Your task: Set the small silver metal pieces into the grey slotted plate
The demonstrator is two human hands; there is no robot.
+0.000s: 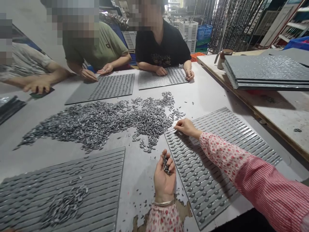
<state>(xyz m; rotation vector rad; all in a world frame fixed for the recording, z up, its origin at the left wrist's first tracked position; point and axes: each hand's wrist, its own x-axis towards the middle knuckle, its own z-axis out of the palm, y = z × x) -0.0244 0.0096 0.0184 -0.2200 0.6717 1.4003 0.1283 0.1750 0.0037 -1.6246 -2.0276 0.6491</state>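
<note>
Head view. Held in the left hand (pixel 165 185), palm up with fingers curled partway inward: a cluster of small grey pieces (pixel 165 163), lodged against the fingers and upper palm. Positioned above the tabletop (pixel 135 178), just beside the left edge of the ribbed grey panel (pixel 205 185). For the right hand (pixel 187 127): palm down, thumb and fingertips drawn nearly together at the far left corner of that panel — impossible to tell whether gripping a piece. Extended over the panel from the right: the right arm, in a patterned sleeve (pixel 224 154). Spread beyond both hands, close to the right fingertips: a large pile (pixel 101 125) of similar pieces. Set at lower left: a second panel (pixel 103 190), bearing a smaller pile (pixel 69 203). Across the tabletop: two co-workers' panels (pixel 116 85) (pixel 164 77) — each with hands upon or above. Stacked at upper right: further panels (pixel 265 72).
</note>
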